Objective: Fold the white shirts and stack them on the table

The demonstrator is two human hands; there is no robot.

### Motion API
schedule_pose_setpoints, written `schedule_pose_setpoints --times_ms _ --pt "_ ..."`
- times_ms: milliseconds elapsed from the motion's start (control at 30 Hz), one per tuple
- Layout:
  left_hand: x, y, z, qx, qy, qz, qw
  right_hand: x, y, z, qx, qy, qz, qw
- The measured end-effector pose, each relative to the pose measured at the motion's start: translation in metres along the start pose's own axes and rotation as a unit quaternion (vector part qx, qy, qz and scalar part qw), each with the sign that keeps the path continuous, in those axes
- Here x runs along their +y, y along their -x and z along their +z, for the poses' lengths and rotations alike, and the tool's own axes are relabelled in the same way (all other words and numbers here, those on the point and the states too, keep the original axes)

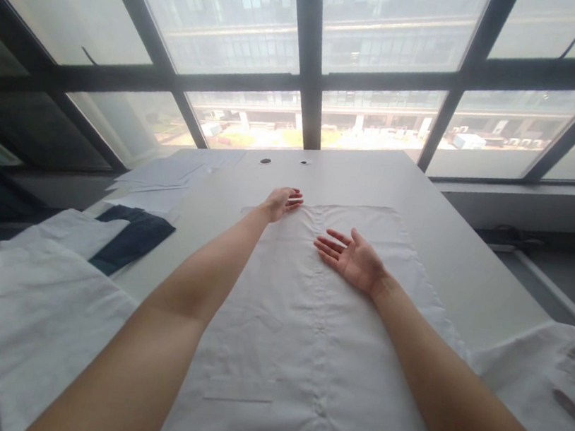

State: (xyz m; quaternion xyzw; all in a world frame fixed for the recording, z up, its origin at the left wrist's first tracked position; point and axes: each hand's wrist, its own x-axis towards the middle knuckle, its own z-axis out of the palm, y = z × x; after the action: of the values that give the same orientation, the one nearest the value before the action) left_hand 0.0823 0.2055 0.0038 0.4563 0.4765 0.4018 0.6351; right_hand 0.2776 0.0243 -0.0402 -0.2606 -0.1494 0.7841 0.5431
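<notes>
A white garment (280,343) lies spread over the table beneath my arms. A puckered seam runs down its middle, and a short dark slit line shows near its lower left. My left hand (282,204) is at the garment's far edge, left of the seam, with its fingers loosely bent and apart. I cannot tell whether the fingertips touch the cloth. Nearer to me, my right hand (350,259) is over the seam, turned palm up with the fingers stretched out and nothing in it. My forearms cover parts of the garment's sides.
The white table (378,178) reaches toward large windows with dark frames (315,55). On the left are piled white garments (53,282), a dark blue cloth piece (137,241) and flat white sheets (165,173). More white cloth (548,373) lies at the right edge.
</notes>
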Motion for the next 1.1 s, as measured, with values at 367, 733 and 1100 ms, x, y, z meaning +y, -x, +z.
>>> schedule_pose_setpoints --times_ms 367,733,1100 --pt "-0.002 0.016 0.012 -0.215 -0.126 -0.177 0.952 -0.005 0.0 -0.001 0.02 -0.036 -0.042 0.998" --pt "-0.016 0.045 -0.02 -0.255 0.076 -0.079 0.961 -0.004 -0.001 0.001 0.034 -0.035 -0.042 0.998" --pt "0.009 0.048 -0.11 0.208 0.232 0.054 0.949 -0.005 0.0 0.0 0.036 -0.038 -0.046 0.998"
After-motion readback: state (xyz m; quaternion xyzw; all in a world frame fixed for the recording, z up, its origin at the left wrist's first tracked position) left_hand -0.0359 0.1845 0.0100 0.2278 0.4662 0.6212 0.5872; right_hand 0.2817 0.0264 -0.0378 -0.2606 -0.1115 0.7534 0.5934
